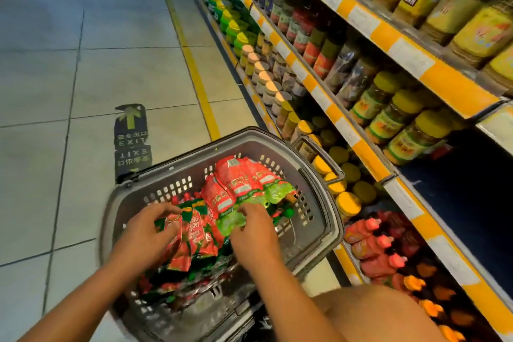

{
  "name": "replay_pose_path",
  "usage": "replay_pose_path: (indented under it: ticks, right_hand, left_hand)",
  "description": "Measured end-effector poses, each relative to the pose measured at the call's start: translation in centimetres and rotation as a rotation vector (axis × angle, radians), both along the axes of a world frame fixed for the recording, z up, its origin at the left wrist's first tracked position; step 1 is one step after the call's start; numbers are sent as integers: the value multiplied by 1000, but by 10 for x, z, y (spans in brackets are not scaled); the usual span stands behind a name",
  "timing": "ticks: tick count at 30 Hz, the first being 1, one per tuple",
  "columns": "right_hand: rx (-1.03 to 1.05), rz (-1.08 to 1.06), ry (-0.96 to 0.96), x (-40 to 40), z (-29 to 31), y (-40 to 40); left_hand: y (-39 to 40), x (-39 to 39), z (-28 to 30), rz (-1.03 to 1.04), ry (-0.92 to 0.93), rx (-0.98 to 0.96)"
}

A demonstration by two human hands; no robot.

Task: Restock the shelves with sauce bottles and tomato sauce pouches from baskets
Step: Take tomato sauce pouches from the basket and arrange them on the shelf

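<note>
A grey plastic basket stands on the floor beside the shelving, filled with red and green tomato sauce pouches. Both hands reach into it. My left hand has its fingers curled on the tops of pouches near the basket's left side. My right hand pinches the green end of a pouch bundle in the middle. Red sauce bottles lie on the bottom shelf to the right of the basket.
Shelving with yellow and white price strips runs along the right, stocked with jars and bottles. An empty dark gap opens on the shelf above the red bottles. Tiled floor with a yellow line and an exit sticker lies left.
</note>
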State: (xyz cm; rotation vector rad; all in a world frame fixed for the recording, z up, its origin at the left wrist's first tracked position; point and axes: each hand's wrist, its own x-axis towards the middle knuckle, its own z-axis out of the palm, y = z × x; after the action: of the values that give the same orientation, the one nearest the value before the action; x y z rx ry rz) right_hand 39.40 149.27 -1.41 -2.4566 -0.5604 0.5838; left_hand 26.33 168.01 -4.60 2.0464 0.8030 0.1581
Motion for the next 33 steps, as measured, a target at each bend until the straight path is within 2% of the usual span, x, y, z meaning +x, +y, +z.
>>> replay_pose_path:
  ticks: [2, 5, 9, 14, 19, 23, 27, 33]
  right_hand:
    - [-40, 14, -89, 16, -4, -5]
    - [-99, -93, -118, 41, -9, -12]
    - [-141, -101, -52, 44, -19, -9]
    - [-92, -135, -29, 49, -25, -5]
    - [-127, -124, -59, 50, -27, -2]
    - [-123, -120, -41, 48, -26, -3]
    - [-74, -103, -53, 47, -25, -1]
    - [7, -76, -127, 46, -26, 0]
  left_hand:
    - [-3, 5, -5, -1, 22, 1]
    - [-19, 23, -9, -100, 38, 24]
    - [-39, 54, -27, -224, 10, 61]
    - [-59, 75, -53, -253, 41, 70]
    - [-65, 77, -64, -248, 38, 45]
    - [-69, 75, -70, -307, 110, 118]
    - [-80, 75, -79, -220, 82, 261]
    - [-89, 74, -73, -148, 8, 284]
